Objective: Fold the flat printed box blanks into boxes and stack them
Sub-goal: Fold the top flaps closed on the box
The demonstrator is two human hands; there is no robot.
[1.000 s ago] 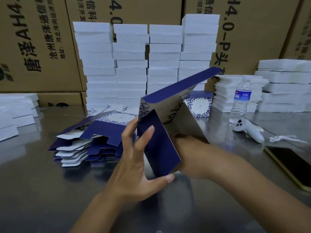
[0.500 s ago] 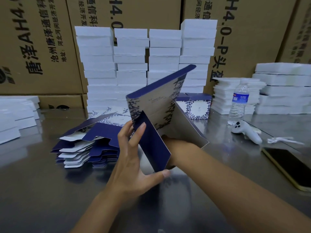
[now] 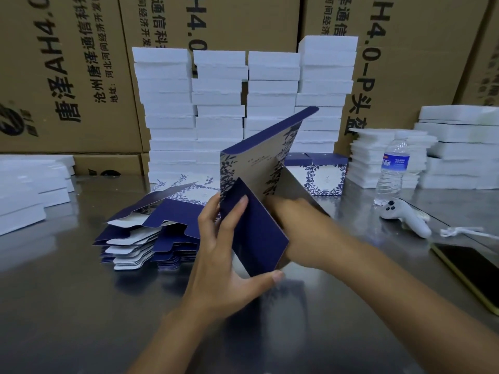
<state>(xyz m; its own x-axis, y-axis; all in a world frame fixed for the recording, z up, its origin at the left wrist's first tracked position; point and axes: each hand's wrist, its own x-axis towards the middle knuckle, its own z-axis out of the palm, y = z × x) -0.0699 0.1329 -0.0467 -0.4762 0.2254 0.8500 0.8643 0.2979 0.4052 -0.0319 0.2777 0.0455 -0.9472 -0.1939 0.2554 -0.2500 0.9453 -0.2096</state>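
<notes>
Blank (image 3: pixel 259 168) still pinched by left hand (image 3: pixel 224 260).

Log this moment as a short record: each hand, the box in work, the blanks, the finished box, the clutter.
left hand: grips the navy flap of the half-folded box, thumb at its lower edge
right hand: blurred, behind that flap; grip unclear
pile of flat blanks: on the table, left of the hands
finished box: upright behind, before white stacks
clutter at right: water bottle, controller, phone
</notes>
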